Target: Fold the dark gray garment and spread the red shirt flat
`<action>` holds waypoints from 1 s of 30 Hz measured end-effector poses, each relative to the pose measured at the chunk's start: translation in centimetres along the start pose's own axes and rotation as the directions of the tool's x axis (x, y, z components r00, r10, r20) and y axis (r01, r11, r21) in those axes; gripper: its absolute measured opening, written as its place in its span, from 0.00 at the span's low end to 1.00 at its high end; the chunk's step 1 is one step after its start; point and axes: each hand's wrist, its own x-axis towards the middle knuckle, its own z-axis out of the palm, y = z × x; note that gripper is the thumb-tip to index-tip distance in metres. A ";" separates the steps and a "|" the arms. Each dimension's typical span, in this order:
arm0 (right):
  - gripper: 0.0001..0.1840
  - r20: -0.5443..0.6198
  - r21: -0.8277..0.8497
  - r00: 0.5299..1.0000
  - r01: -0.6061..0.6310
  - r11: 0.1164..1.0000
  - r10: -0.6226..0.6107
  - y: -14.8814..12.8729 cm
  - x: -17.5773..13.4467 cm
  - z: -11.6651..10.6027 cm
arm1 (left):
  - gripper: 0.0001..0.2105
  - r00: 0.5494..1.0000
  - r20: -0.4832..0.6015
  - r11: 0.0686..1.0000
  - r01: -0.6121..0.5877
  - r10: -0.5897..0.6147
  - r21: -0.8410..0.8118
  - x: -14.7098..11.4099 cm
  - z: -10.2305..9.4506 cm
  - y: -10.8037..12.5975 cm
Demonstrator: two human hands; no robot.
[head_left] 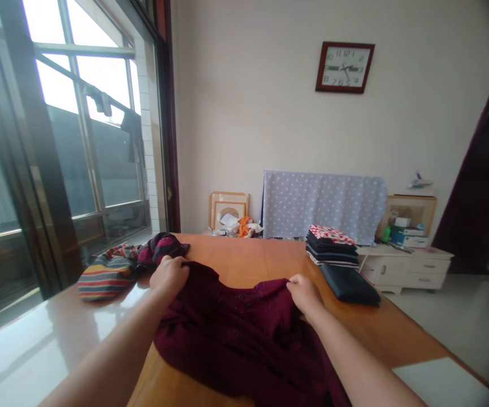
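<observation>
A maroon top [244, 333] with small shiny specks near its neckline is stretched between my hands, its lower part lying on the wooden table [244, 260]. My left hand [170, 278] is closed on one shoulder of the top. The other shoulder is pinched in my right hand [306, 294]. Just beyond my left hand lie a striped garment [108, 274] and a dark red patterned garment [161, 249], both bunched up. To the right of my right hand are a stack of folded clothes [332, 249] and a dark folded item [350, 284].
A large window [95, 130] runs along the left. Against the far wall are a cloth-covered object [323, 203], a white cabinet [422, 268] and picture frames [229, 204]. A clock [345, 68] hangs above. The table's right edge drops to a tiled floor [468, 316].
</observation>
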 end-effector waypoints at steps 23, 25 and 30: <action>0.08 0.495 0.738 0.786 -0.156 0.656 -0.370 -5.8 -4.5 -10.2 | 0.14 0.561 0.640 0.654 0.214 0.526 -0.725 -7.6 -8.0 5.8; 0.14 0.282 0.807 0.903 -0.040 0.590 -0.325 -6.2 -1.7 -8.3 | 0.19 0.817 0.395 0.528 0.135 0.420 -0.839 -4.6 -6.0 6.3; 0.41 0.162 0.746 0.952 0.053 0.664 -0.258 -5.3 2.0 -5.3 | 0.46 0.949 0.189 0.582 0.007 0.252 -0.813 -1.2 -1.7 5.3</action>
